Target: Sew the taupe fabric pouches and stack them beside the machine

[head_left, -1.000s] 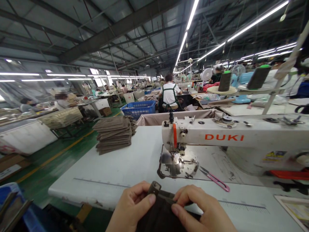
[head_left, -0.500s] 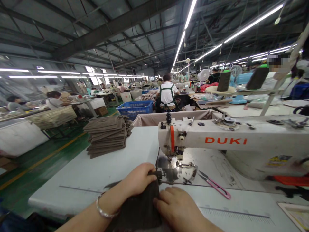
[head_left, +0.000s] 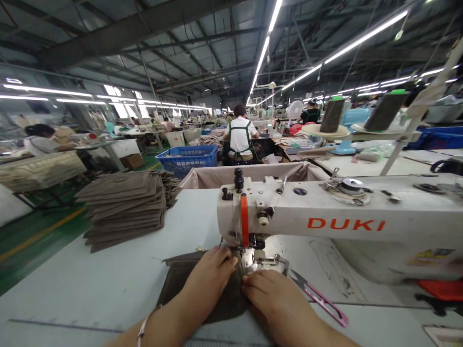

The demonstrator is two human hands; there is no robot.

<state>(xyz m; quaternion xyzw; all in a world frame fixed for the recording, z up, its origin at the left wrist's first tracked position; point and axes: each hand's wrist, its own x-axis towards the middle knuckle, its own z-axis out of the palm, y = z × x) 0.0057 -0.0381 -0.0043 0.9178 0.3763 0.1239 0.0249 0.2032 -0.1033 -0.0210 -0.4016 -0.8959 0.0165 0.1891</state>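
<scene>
A dark brown fabric piece [head_left: 181, 282] lies on the white sewing table [head_left: 90, 294], its far edge at the needle area of the white DUKI sewing machine [head_left: 325, 221]. My left hand [head_left: 211, 277] rests flat on the fabric with the fingers stretched toward the presser foot [head_left: 253, 250]. A bracelet shows on that wrist. My right hand [head_left: 271, 294] presses on the fabric's right edge beside the metal needle plate, fingers together and lying flat.
Pink-handled thread snips [head_left: 318, 299] lie right of the needle plate. A stack of brown fabric pieces [head_left: 123, 205] sits at the table's left rear. A blue crate [head_left: 188, 159], other tables and seated workers fill the hall behind. Thread cones [head_left: 331, 115] stand at right.
Both hands carried the fabric from the table's front edge forward and laid it flat under the machine head. The camera moved closer to the machine.
</scene>
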